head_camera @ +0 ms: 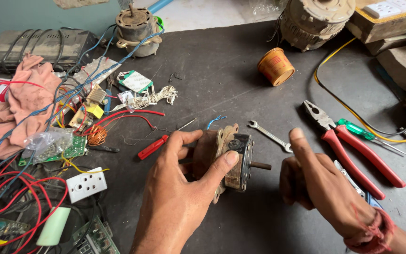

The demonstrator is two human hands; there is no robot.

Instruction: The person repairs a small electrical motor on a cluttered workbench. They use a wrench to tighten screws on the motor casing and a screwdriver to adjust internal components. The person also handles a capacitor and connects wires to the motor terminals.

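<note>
Left hand [179, 188] is clamping the small motor [226, 157] just above the tabletop [231, 84], shaft pointing right for access. Right hand [313, 181] is hovering beside it, loosely curled, holding nothing; red pliers [353, 150] are lying near.

Dark worktop [222, 80] bears red pliers [353, 150], a spanner [269, 136], a tape roll [275, 66]; tangled wires [10, 197].

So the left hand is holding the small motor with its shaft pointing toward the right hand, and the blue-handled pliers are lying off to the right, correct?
Not quite: in the head view the pliers have red handles, not blue. The rest holds: the left hand holds the small motor, its shaft pointing toward the right hand.
</note>
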